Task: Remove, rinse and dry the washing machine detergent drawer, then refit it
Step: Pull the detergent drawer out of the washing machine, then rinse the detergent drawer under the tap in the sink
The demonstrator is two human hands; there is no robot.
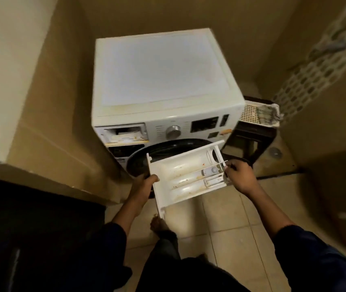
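The white detergent drawer (185,175) is out of the machine and held level in front of the round door. Its compartments carry brownish residue. My left hand (145,185) grips its left edge. My right hand (239,175) holds its right end by the thin inner parts. The white washing machine (159,81) stands ahead, and its empty drawer slot (124,133) gapes at the top left of the front panel.
A beige wall closes in on the left of the machine. A dark stool (250,135) with a white perforated basket (258,113) on it stands to the right. A dark cabinet fills the lower left. My bare foot (159,225) rests on the tiled floor.
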